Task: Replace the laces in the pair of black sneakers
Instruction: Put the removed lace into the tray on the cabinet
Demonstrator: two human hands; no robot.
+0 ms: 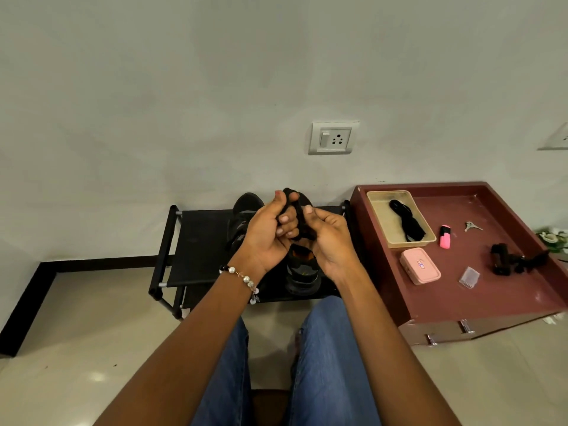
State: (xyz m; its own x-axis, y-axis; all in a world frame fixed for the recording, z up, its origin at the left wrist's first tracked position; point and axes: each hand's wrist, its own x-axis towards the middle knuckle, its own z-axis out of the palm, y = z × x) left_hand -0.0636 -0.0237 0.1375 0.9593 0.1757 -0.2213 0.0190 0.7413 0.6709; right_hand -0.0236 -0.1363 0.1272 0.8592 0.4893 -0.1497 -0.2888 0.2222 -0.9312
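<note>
1. Now we hold a bundled black lace (295,210) above the shoe rack (196,241); left hand (270,232) and right hand (325,238) fingers are clamped on it.
2. Both sneakers (302,272) sit on that rack.
3. Next, we judge, find a lace end for an eyelet.

Two hands are seen, the left hand (266,238) and the right hand (329,241), and two black sneakers (242,216) (301,273) are counted on one black shoe rack (196,241). On one maroon tray table (479,290) are counted one beige basket (381,216) with one bundle of black laces (407,221), one pink box (419,265) and one pink highlighter (445,237). One bunch of keys (471,226), one clear plastic packet (469,277) and two wall sockets (333,138) (558,138) are also counted.
</note>
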